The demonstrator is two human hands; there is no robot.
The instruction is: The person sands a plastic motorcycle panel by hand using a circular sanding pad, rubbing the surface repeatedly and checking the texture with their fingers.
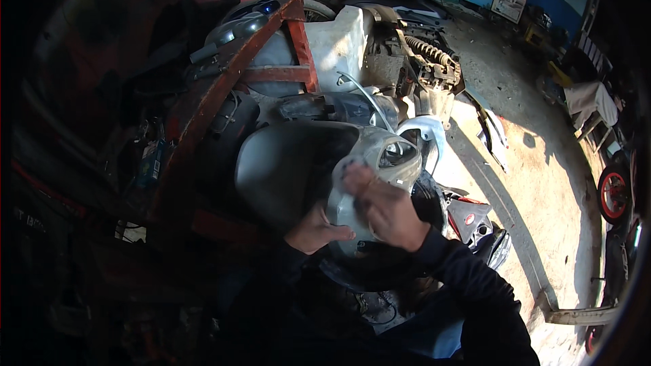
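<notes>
A pale grey motorcycle fairing panel [298, 152], curved and with a round opening at its right end, lies in front of me. My left hand [317, 232] grips its near edge, the thumb laid over the surface. On the panel's upper face, my right hand [388, 209] is bent and pressed down, its fingers smeared by motion. Something dark shows at those fingertips, too blurred to name. Shade covers the left part of the panel, while sunlight falls on the part between my hands.
A red-brown wooden frame [234, 68] stands at the left, close to the panel. Behind it are a white body panel [342, 41] and a coil spring [427, 47] on a motorcycle part. Red and black pieces [471, 220] lie right. A red-rimmed wheel [612, 193] stands far right.
</notes>
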